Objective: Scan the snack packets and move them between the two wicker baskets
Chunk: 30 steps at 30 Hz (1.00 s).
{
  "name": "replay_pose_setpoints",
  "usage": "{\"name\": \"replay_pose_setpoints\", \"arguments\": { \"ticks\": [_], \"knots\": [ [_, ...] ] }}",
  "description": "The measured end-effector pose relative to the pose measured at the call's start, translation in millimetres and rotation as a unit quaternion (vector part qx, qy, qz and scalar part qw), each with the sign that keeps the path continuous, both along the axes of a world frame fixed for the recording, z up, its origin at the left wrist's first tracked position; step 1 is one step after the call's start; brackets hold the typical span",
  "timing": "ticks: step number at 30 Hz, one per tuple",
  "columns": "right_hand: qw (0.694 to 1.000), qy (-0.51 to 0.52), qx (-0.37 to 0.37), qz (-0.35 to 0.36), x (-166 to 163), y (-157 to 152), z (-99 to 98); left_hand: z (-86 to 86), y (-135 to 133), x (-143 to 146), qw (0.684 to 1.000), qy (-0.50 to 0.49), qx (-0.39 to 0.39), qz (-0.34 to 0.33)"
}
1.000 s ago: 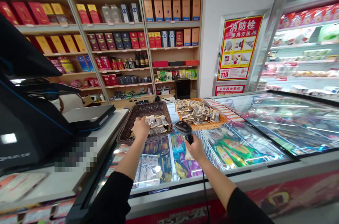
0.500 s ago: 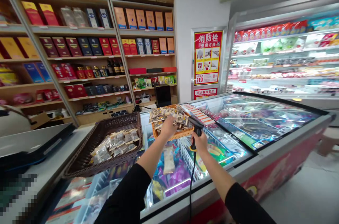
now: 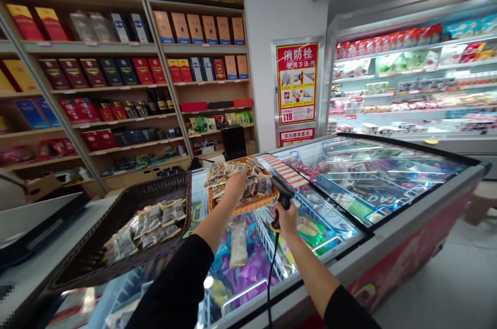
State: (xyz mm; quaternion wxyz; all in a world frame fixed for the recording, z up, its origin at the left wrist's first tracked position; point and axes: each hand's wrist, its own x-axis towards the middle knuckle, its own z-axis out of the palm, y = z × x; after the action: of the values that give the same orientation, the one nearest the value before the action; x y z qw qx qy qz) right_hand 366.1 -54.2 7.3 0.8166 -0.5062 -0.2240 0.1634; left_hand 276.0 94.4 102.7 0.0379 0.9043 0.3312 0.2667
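My left hand [image 3: 235, 187] rests on the small clear-and-tan packets [image 3: 222, 175] piled in an orange wicker basket [image 3: 239, 209]. Its fingers are curled at one packet, and their tips are partly hidden. In my right hand [image 3: 288, 219] is a black handheld barcode scanner [image 3: 284, 192], its head pointing left toward the packets at the basket's right side. From the scanner's handle a black cable [image 3: 273, 272] hangs down. The basket stands on the glass top of a chest freezer [image 3: 351, 259].
Left of the basket, a dark brown wicker basket [image 3: 155, 190] holds more packets. Through the freezer's glass show frozen goods, including a white bag [image 3: 238, 246]. Boxed goods line shelves [image 3: 128, 87] behind. A lit refrigerated display [image 3: 411, 96] stands at right, beyond a red fire-hydrant sign [image 3: 297, 85].
The view has turned slightly, so most things sit farther left, and the dark basket looks nearer. My left hand stays at the packets; my right still holds the scanner beside the orange basket.
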Motion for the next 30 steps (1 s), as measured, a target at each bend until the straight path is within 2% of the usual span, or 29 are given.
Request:
{"name": "replay_pose_setpoints", "arguments": {
  "ticks": [2, 4, 5, 7, 9, 11, 13, 16, 19, 21, 25, 30],
  "knots": [
    [0.999, -0.033, 0.010, 0.014, -11, 0, 8.7, 10.7, 6, -21, 0.992, -0.112, -0.049, 0.033],
    [0.997, -0.064, 0.014, 0.048, -28, 2, 16.4, 18.6, 15, -47, 0.958, -0.240, -0.148, 0.047],
    [0.995, -0.077, 0.014, 0.068, -38, 4, 19.3, 20.9, 20, -61, 0.927, -0.304, -0.212, 0.049],
    [0.989, -0.099, 0.010, 0.105, -63, 10, 22.2, 22.4, 29, -93, 0.843, -0.416, -0.340, 0.036],
    [0.983, -0.122, 0.000, 0.136, -89, 16, 21.7, 20.4, 35, -127, 0.762, -0.488, -0.426, 0.013],
    [0.976, -0.150, -0.017, 0.158, -114, 21, 19.4, 15.4, 36, -159, 0.720, -0.518, -0.462, -0.007],
    [0.967, -0.194, -0.037, 0.161, -136, 24, 16.9, 7.6, 35, -187, 0.718, -0.518, -0.465, -0.013],
    [0.943, -0.296, -0.070, 0.133, -160, 26, 14.6, -7.7, 31, -216, 0.752, -0.503, -0.426, 0.015],
    [0.910, -0.382, -0.106, 0.122, -175, 24, 13.2, -21.1, 27, -227, 0.791, -0.490, -0.361, 0.066],
    [0.895, -0.409, -0.133, 0.118, -180, 21, 12.2, -25.4, 24, -229, 0.802, -0.490, -0.334, 0.073],
    [0.882, -0.426, -0.164, 0.114, -183, 19, 10.3, -26.6, 22, -226, 0.794, -0.508, -0.330, 0.050],
    [0.878, -0.429, -0.167, 0.131, -184, 19, 8.4, -29.5, 26, -225, 0.778, -0.527, -0.342, 0.024]
  ]
}}
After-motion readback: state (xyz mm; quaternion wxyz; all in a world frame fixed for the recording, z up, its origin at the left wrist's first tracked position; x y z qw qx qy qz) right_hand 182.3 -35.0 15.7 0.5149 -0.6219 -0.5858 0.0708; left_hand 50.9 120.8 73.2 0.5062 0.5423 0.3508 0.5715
